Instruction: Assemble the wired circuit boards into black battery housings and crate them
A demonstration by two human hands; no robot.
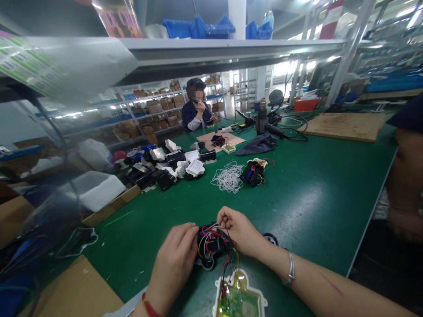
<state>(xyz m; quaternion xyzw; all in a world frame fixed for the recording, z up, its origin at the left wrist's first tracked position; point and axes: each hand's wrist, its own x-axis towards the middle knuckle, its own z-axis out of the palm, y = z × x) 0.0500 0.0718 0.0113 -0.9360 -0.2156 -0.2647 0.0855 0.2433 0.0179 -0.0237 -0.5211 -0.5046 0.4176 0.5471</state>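
My left hand (175, 259) and my right hand (239, 229) both grip a small black assembly (211, 246) with red, yellow and white wires, held just above the green table (313, 198). The left hand's fingers curl round its left side. Fingertips of the right hand pinch at the wires on top. Red and black leads run down from it to a green circuit board in a white housing (238, 299) lying at the near table edge. A black round part (271, 238) lies just behind my right wrist.
A pile of black and white parts (165, 167), a bundle of white cable ties (228, 177) and another wired black unit (254, 171) lie mid-table. A seated person (196, 112) works at the far end. Cardboard boxes (79, 290) sit at the left, and another person's arm (405, 176) at the right.
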